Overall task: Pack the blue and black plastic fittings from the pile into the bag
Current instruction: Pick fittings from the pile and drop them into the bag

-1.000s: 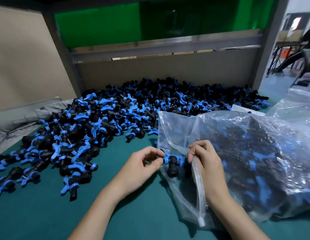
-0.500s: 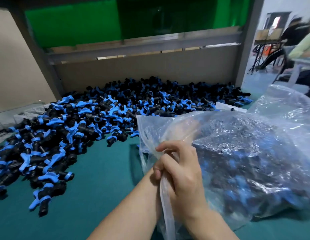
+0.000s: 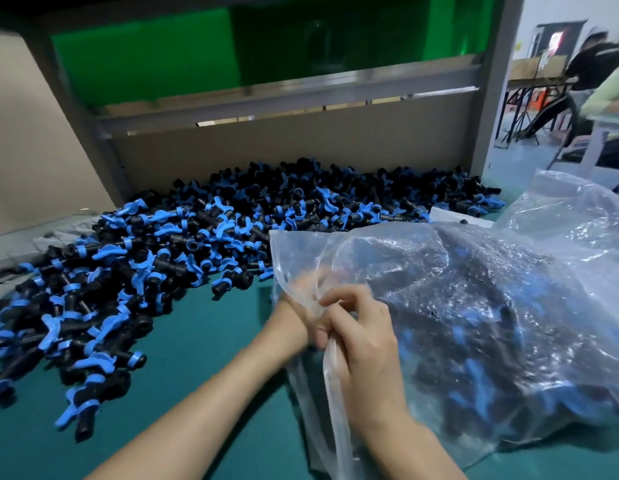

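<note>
**Limp plastic, heavy load**

The pile of fittings [image 3: 162, 258] lay at left: hard, light 1 by 1. The left hand [image 3: 306, 291] sat inside the mouth of the bag [image 3: 474, 306], its grip too blurred to tell. The right hand [image 3: 367, 351] pinched the limp, slippery rim; the full bag looked heavy.

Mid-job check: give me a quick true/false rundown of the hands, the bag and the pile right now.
1. The right hand grips the bag at its mouth. True.
2. The bag is empty. False: many fittings show through the clear plastic.
3. The left hand reaches into the bag's mouth. True.
4. The pile lies to the right of the bag. False: it lies to the left of the bag and behind it.
</note>
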The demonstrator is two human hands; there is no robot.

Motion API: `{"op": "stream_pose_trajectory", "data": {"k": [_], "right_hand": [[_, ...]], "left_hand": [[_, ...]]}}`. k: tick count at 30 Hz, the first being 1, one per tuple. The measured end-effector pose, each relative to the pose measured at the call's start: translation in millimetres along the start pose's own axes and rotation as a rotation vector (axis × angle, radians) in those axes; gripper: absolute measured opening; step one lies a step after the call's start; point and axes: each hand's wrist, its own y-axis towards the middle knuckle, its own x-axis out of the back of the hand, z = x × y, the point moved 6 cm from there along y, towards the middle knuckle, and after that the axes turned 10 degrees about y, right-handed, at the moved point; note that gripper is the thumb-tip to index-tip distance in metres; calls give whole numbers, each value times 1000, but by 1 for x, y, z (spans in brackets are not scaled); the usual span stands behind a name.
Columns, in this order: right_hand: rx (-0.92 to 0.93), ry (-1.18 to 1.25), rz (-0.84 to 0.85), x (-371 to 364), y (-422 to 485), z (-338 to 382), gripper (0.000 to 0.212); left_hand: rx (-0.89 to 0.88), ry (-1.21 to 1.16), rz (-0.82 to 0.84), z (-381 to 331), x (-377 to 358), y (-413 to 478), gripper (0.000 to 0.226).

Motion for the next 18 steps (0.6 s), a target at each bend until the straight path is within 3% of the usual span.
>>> {"op": "stream_pose_trajectory", "data": {"k": [3,5,9,11,15,18], "right_hand": [[-145,-34,67,-3,-2,-19,15],[-259,-19,113,-7,-5,-33,27],[-435,92,112,-6,-8,-53,36],[-452,127,90,-4,-6,-54,41],[-461,121,107,-4,-7,-55,41],[-454,100,120,-4,-7,-55,40]], "left_hand": [[-151,352,-349,18,49,-34,23],[-44,520,-518,46,78,-43,19],[359,579,-538,88,105,-35,43],[408,610,-541,92,108,-28,47],[436,687,-566,92,116,-18,26],[473,590,-590,97,122,-18,19]]}}
